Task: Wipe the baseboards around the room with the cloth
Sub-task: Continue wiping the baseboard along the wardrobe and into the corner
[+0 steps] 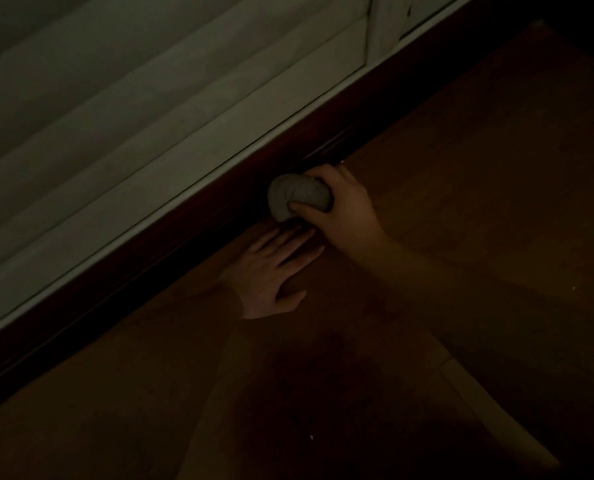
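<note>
A dim wooden floor (461, 202) bears the left hand (271, 268), flat.

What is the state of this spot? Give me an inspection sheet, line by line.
Surface: dark wooden floor, dimly lit; a few pale specks on it.
Job's things: balled grey cloth pressed against the dark baseboard where it meets the floor.
Clutter: nothing seen.
Grips: right hand curled round the cloth, thumb on its near side; left hand flat on the floor beside the baseboard, fingers straight, holding nothing.
Cables: nothing seen.
Surroundings: pale panelled wall above the baseboard, with a light trim strip along its lower edge; the lighting is too dim to judge dust or how much has been wiped.
</note>
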Demonstrator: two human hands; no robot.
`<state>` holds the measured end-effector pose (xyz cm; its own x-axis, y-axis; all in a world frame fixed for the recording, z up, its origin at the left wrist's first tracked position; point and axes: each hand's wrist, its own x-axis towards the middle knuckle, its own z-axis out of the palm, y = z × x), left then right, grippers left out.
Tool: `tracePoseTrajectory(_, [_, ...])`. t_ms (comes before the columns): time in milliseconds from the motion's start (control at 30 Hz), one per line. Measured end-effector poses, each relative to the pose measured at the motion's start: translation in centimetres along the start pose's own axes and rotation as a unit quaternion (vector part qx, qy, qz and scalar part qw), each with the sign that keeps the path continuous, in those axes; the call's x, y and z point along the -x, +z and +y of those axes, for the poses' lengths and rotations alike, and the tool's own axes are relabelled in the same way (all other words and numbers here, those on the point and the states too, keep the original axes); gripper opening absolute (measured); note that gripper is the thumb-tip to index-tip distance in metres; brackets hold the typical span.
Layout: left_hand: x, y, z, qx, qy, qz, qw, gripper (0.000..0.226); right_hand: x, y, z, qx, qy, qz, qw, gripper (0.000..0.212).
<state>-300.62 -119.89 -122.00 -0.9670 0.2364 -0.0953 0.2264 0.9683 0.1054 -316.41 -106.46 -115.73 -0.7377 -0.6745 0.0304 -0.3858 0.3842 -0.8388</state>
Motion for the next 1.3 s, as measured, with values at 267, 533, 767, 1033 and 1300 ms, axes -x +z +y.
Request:
tracePoseTrajectory(267, [0.0,-0.3,-0.1,0.026,0.008,-0.002,1.0,0.077,-3.7,-6.9,3.0,0.067,0.056,0.062,0.994,0.041])
tracePoseTrajectory(533, [0.0,-0.5,0.0,0.044,0.007,-0.016,0.999,0.069,-5.8,-11.1,4.7,0.115,0.123,0.134,0.977,0.045])
tracePoseTrajectory(767, [0.0,-0.6,0.1,0.03,0.001,-0.019,0.999,0.069,-2.8,-5.8,-0.2,0.077,0.041,0.076,0.993,0.039])
tracePoseTrajectory(1033, [0.1,-0.5,0.1,0.015,0.002,-0.001,1.0,0.07,-2.2,-2.5,-2.6,0.028,0.019,0.033,0.999,0.037])
tracePoseTrajectory(1300, [-0.1,-0.5,0.0,0.027,0.002,-0.026,0.999,0.071,-4.3,-5.5,-0.4,0.05,-0.008,-0.006,0.999,0.04])
